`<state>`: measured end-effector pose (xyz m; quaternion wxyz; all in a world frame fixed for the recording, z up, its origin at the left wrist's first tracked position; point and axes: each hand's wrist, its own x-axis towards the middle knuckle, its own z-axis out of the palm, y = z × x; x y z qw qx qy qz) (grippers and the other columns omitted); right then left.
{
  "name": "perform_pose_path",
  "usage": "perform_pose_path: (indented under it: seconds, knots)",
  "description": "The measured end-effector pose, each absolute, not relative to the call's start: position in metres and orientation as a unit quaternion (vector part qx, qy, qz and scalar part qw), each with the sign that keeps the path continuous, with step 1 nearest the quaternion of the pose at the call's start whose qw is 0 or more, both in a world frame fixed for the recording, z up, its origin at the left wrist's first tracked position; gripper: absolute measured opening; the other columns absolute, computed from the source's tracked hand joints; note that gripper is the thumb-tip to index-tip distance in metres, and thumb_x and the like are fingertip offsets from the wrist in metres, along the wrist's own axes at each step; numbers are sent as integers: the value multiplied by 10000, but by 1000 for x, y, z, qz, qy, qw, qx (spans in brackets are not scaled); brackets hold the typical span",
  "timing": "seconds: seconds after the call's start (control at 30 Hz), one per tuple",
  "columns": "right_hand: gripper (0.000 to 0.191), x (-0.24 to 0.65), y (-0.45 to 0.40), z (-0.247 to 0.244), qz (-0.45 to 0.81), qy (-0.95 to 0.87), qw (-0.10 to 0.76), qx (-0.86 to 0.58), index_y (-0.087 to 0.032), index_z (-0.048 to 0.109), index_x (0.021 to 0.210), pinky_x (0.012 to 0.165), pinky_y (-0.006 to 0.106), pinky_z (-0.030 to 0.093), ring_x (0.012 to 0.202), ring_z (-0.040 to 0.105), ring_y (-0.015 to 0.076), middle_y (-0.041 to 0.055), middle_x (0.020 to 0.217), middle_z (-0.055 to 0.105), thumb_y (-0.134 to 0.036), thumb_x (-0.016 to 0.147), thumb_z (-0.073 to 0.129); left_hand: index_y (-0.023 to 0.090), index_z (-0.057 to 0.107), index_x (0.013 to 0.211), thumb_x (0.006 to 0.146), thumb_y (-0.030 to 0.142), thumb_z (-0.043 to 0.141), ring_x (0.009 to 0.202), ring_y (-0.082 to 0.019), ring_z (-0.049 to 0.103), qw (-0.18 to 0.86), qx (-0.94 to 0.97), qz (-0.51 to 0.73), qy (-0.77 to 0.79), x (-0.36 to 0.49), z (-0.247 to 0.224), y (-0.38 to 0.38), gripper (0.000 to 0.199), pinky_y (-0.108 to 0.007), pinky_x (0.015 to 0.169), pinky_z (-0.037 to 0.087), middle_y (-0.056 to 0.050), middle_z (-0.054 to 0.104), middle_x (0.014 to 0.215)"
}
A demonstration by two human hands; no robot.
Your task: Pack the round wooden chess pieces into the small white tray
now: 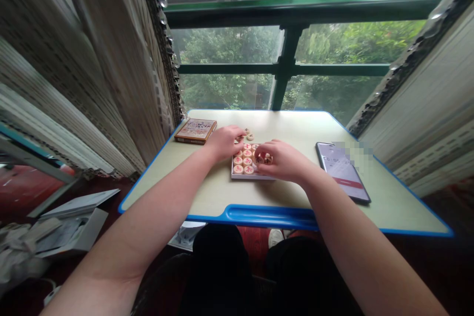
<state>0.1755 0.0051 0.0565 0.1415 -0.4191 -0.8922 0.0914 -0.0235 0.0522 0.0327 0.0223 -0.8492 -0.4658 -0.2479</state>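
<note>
A shallow white box near the middle of the table holds rows of round wooden Chinese chess pieces with red characters, and dark-marked ones on its right side. My left hand is at the box's far left corner, fingers closed on a Chinese chess piece. Two or so loose pieces lie just beyond the box, beside those fingertips. Over the right part of the box, my right hand curls its thumb and fingers around a dark-marked piece. Its palm hides several spaces.
A brown printed box lies at the table's far left. To the right lies a phone showing a timer. The pale table has a blue rim with a groove at the near edge. Curtains hang on both sides, before a green-framed window.
</note>
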Motion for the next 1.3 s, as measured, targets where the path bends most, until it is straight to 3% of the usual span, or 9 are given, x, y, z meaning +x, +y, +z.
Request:
perform_pose_path:
  seconds: [0.53, 0.73, 1.3]
  knots:
    - [175, 172, 4, 52, 73, -895, 137, -418, -197, 696, 859, 686, 277, 394, 788, 525, 187, 63, 825, 591, -279, 715, 640, 183, 698, 923, 771, 263, 525, 840, -182, 614, 23, -847, -251, -469, -26, 31, 54, 244, -298, 798, 478, -51, 683, 942]
    - [120, 171, 7, 49, 69, -902, 131, -406, -200, 714, 743, 683, 275, 388, 742, 530, 172, 51, 768, 595, -233, 706, 604, 182, 699, 920, 765, 260, 529, 821, -180, 615, 20, -845, -249, -473, -25, 31, 54, 243, -294, 794, 477, -51, 681, 921]
    - [91, 170, 12, 44, 68, -898, 139, -411, -191, 701, 722, 683, 268, 390, 725, 527, 169, 45, 749, 599, -214, 687, 620, 181, 700, 904, 758, 258, 527, 806, -176, 612, 24, -843, -250, -475, -26, 30, 55, 239, -293, 787, 474, -46, 682, 901]
